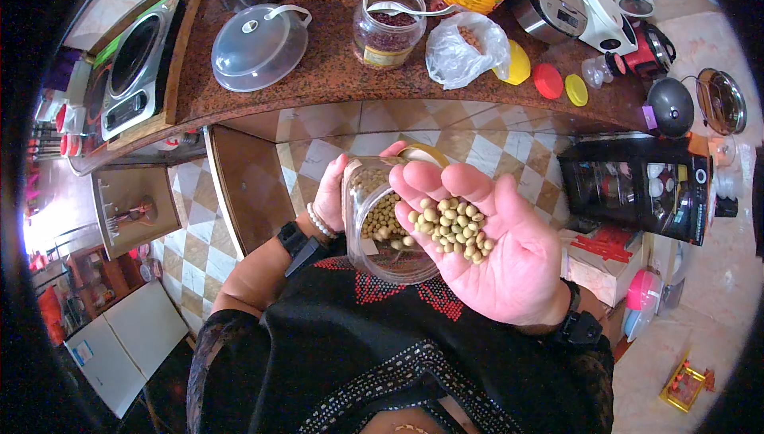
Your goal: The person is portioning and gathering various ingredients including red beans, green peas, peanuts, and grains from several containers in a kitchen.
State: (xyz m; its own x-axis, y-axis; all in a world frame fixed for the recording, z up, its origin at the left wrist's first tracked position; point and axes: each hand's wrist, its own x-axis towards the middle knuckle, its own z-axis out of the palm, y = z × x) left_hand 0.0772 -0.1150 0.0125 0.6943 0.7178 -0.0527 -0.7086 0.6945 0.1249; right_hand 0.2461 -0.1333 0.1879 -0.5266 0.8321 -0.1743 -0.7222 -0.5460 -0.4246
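Note:
A clear plastic jar (370,195), tipped with its mouth towards me, holds dried soybeans. My left hand (332,195) grips the jar from its left side and beneath, its fingers partly hidden behind it. In front of the jar's mouth, my right hand (495,255) lies palm up and cupped, with a small heap of soybeans (456,225) resting on the palm and fingers. A yellow-rimmed lid (425,153) shows just behind the right fingertips; what supports it is hidden.
Across the granite counter (334,84) stand an induction cooker (134,69), a clear domed cover (259,52), an open jar (388,40) with a white spoon on top, a plastic bag (447,64) of nuts or beans and a red lid (547,81). A cabinet door (250,183) hangs open below.

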